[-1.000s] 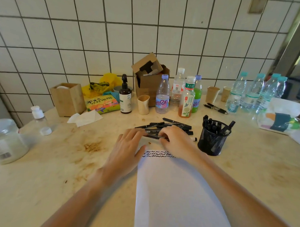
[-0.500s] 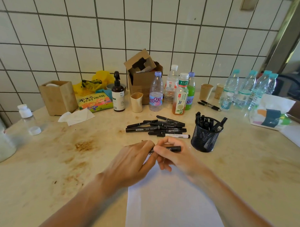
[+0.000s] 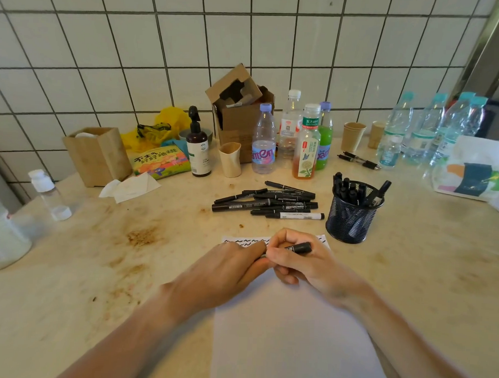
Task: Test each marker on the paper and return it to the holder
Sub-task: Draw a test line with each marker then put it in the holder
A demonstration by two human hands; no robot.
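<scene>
Step in hand, by judgement: uncapping 1 marker for testing. The right hand (image 3: 305, 264) grips the barrel of a black felt marker with a printed label (image 3: 298, 248), fingers curled round it. The left hand (image 3: 228, 273) pinches the marker's other end, where the cap probably sits; that end is hidden by the fingers. The marker is held level just above the far edge of the white paper sheet (image 3: 288, 345).

The black wire-mesh pen holder (image 3: 352, 220) serves as landmark. It stands just right of the paper's far corner and already carries several markers. A loose pile of black markers (image 3: 270, 202) lies to its left, apparently untested.

A row of black wavy test lines (image 3: 242, 241) runs along the paper's far edge. The next move calls for pulling the cap off, then a stroke below that row.

Room: most of the sheet toward the person is blank. Bare beige countertop (image 3: 426, 274) lies right of the holder.
</scene>
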